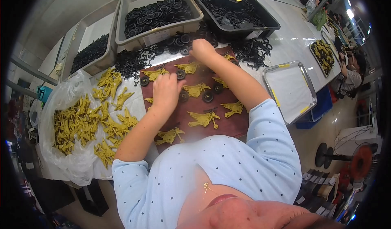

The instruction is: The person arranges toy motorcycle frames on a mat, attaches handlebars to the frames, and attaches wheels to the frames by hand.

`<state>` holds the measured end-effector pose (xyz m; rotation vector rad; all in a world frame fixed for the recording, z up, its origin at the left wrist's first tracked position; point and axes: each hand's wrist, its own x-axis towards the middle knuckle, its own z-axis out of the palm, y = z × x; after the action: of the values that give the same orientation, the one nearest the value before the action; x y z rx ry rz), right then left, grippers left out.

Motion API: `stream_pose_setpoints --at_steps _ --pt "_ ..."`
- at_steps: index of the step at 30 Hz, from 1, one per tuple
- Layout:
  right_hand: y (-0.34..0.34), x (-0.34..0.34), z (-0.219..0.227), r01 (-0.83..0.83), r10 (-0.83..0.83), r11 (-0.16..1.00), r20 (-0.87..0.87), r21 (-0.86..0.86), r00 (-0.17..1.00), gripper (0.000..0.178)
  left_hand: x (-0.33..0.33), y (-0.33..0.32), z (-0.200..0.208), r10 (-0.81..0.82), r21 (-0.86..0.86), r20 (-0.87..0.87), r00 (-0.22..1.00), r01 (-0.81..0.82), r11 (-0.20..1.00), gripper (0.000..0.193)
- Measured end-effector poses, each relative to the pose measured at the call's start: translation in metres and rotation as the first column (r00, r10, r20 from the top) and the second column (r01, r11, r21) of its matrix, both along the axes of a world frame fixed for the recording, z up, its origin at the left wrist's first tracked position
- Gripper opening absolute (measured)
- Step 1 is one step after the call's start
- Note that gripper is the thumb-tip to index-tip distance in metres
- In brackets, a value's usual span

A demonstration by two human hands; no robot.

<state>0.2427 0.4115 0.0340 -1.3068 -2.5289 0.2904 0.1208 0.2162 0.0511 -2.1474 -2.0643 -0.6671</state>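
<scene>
apart: left hand (166, 91), nearer, close by a yellow part (153, 74), stretched side to side just ahead on the red mat (232, 127); right hand (202, 49), farther out, curled beside black wheels (185, 50). can't tell if gripping anything.

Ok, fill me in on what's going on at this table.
A person is working bare-handed over a dark red mat spread with yellow parts and some black wheels. The left hand is over a yellow part near a wheel; the right hand reaches the loose wheels past the mat's far edge. Whether either grips anything is unclear. More yellow parts lie to the left, partly in a clear plastic bag.
</scene>
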Motion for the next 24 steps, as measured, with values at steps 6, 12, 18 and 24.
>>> stream_pose_setpoints --at_steps 6,12,18,24 --pt "0.015 -0.008 -0.017 0.022 -0.021 0.997 -0.012 0.074 1.0 0.025 -0.058 0.101 -0.012 0.017 0.16 0.123 0.992 -0.037 0.986 0.022" --pt "-0.031 0.006 0.026 -0.027 0.034 0.998 -0.133 0.056 0.991 0.034 -0.068 0.16 -0.034 -0.026 0.202 0.09 0.996 0.008 0.979 0.022" --pt "-0.101 0.012 0.04 -0.42 0.384 0.898 -0.23 -0.135 0.894 0.036 -0.082 0.157 -0.027 -0.024 0.356 0.097 0.995 -0.013 0.934 0.014" --pt "-0.159 0.009 0.029 -0.589 0.568 0.775 -0.158 -0.227 0.808 0.041 -0.097 0.069 0.013 0.004 0.167 0.512 0.859 -0.105 0.98 0.016"
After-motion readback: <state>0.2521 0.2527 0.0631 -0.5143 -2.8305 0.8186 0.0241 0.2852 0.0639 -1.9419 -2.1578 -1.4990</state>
